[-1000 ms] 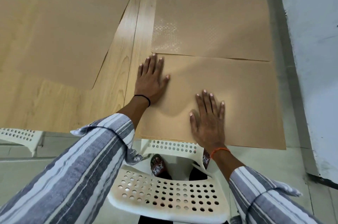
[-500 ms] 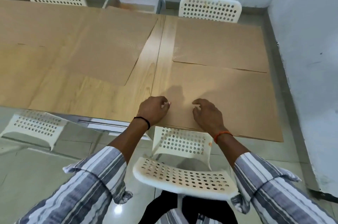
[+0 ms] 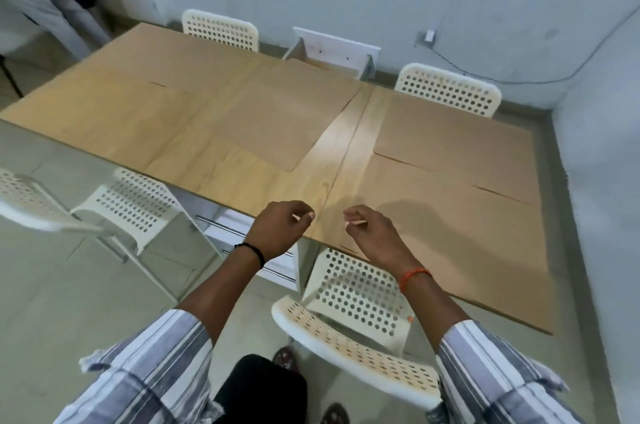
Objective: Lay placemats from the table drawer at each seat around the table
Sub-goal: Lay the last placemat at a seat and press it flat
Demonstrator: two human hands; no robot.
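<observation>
Several brown placemats lie flat on the light wooden table [image 3: 341, 160]. One placemat [image 3: 467, 236] covers the near right seat and another [image 3: 453, 139] lies just behind it. A third placemat [image 3: 287, 118] sits at the middle and a fourth [image 3: 114, 101] at the far left. My left hand [image 3: 280, 229] and my right hand [image 3: 374, 233] hover side by side above the table's near edge. Both have their fingers curled in and hold nothing. A white drawer [image 3: 332, 51] stands pulled out on the table's far side.
White perforated chairs stand around the table: one [image 3: 356, 337] right below my hands, one [image 3: 131, 209] at the near left, two [image 3: 221, 28] [image 3: 450, 91] on the far side. Drawer fronts with metal handles [image 3: 221, 226] show under the near edge. A wall [image 3: 602, 146] runs close on the right.
Both hands came off the near right placemat, drew back to the table's edge and curled shut. The view pulled back and up, and more of the table and chairs came into sight.
</observation>
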